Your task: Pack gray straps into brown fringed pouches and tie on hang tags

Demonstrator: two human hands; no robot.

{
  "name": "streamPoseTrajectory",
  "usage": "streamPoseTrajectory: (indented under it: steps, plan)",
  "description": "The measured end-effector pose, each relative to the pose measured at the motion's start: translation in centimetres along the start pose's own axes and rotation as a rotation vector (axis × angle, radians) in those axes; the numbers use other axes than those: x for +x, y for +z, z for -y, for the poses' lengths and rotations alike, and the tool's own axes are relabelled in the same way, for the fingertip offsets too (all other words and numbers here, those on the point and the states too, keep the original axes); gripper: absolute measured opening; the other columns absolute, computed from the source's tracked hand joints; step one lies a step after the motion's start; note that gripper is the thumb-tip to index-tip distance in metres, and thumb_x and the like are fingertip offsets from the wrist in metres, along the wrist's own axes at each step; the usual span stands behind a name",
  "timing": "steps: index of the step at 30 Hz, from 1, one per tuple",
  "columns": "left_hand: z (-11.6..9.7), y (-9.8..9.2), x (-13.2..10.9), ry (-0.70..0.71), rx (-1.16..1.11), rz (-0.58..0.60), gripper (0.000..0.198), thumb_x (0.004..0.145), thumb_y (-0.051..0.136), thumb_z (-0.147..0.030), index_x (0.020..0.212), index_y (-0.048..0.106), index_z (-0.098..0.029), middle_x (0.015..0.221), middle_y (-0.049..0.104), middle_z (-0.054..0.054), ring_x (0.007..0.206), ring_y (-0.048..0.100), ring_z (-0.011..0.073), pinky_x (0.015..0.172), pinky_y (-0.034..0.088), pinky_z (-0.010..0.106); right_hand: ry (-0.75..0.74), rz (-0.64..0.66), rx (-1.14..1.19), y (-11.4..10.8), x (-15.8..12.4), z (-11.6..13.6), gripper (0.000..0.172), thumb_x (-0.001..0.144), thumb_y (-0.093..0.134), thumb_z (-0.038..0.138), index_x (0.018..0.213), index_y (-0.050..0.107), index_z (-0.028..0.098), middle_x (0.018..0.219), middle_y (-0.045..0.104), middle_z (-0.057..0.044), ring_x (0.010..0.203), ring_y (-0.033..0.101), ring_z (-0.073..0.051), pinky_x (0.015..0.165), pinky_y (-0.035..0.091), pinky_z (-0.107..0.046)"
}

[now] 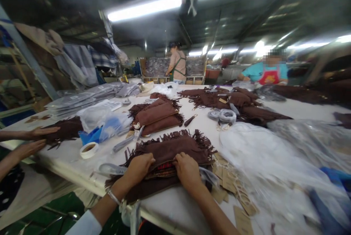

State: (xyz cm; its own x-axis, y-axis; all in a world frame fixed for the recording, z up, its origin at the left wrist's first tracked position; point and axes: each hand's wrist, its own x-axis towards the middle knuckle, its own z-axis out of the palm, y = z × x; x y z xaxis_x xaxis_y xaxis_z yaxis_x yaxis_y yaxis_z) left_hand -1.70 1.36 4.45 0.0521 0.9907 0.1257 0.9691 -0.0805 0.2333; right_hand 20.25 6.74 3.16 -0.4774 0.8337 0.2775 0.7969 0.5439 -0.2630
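Observation:
A brown fringed bag lies flat on the table before me, its mouth parted so that a red patterned lining shows between my hands. My left hand grips the bag's edge on the left of the opening, fingers curled over it. On the opening's right side, my right hand pinches the same edge with bent fingers. Grey wrapped straps stick out at the bag's left side. Brown cardboard tags with strings lie just right of it.
Beyond are stacked brown bags, a tape roll, coiled straps and a brown tassel. Clear plastic bags cover the right side. A co-worker's hands rest near brown fabric at left. Two other people stand across the table.

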Motion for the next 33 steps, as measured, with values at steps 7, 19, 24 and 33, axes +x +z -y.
streamPoseTrajectory:
  steps: [7,19,24,33]
  plan:
    - [-1.4,-0.2,-0.2,0.139,-0.146,0.049,0.02,0.095,0.052,-0.031,0.112,0.059,-0.024,0.113,0.063,0.004,0.104,0.06,0.02,0.091,0.043,0.029,0.07,-0.002,-0.014,1.2,0.8,0.1,0.01,0.095,0.057,0.029,0.092,0.065,0.022,0.093,0.069,-0.004,0.087,0.063,-0.022,0.07,0.041,-0.031]
    - [-0.8,-0.1,3.7,-0.036,0.059,0.067,0.012,0.093,0.048,-0.02,0.088,0.059,-0.022,0.084,0.07,0.003,0.084,0.064,0.0206,0.071,0.038,0.027,-0.033,-0.106,0.054,1.2,0.3,0.0,0.011,0.097,0.052,0.021,0.105,0.059,0.022,0.098,0.067,-0.004,0.092,0.057,-0.023,0.083,0.037,-0.035]
    - [-0.8,0.0,4.1,-0.048,0.026,0.087,0.016,0.094,0.046,-0.021,0.087,0.059,-0.023,0.087,0.071,0.001,0.085,0.065,0.0185,0.072,0.041,0.025,0.042,-0.111,0.059,1.6,1.1,-0.1,0.017,0.098,0.044,0.014,0.1,0.059,0.021,0.093,0.067,-0.006,0.087,0.059,-0.024,0.076,0.037,-0.036]
    - [-0.9,1.9,0.9,0.091,-0.026,0.005,0.027,0.092,0.049,-0.034,0.113,0.061,-0.022,0.116,0.066,0.007,0.11,0.06,0.0254,0.097,0.044,0.038,0.057,-0.072,0.021,0.1,0.1,1.3,0.013,0.093,0.051,0.015,0.1,0.06,0.019,0.097,0.069,-0.007,0.091,0.061,-0.023,0.08,0.043,-0.036]
